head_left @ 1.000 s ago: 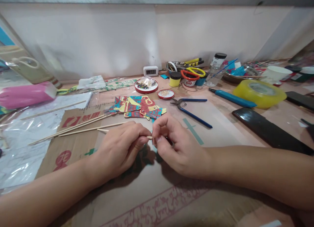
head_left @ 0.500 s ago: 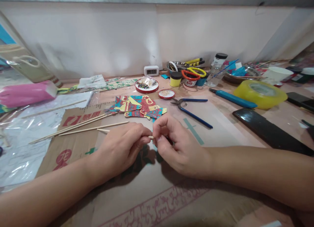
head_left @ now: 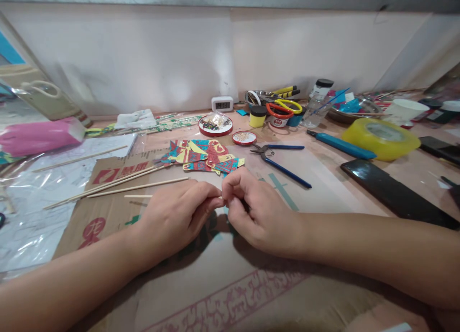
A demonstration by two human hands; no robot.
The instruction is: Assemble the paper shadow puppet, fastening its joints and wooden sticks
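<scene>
My left hand [head_left: 179, 212] is closed round a thin wooden stick [head_left: 137, 196], whose far end shows left of the knuckles. Its other end lies between the fingertips of both hands, almost fully covered. My right hand [head_left: 257, 212] is curled, thumb and forefinger pinched at that end; whatever else they hold is hidden. Just beyond the hands lies a painted jointed figure [head_left: 206, 155] in red, blue and yellow. Longer wooden sticks [head_left: 118, 186] rest on the cardboard [head_left: 104, 217] to the left.
Blue-handled pliers [head_left: 283, 164] lie open beyond my right hand. Behind are a dish of beads [head_left: 215, 126], a smaller dish [head_left: 245, 138] and a small clock [head_left: 222, 103]. To the right are a blue cutter [head_left: 341, 144], yellow tape [head_left: 381, 138] and a black phone [head_left: 395, 190].
The stick in my left hand has slid or tilted so that more of its far end sticks out leftward. The fingertips of both hands have come closer together, covering its near end.
</scene>
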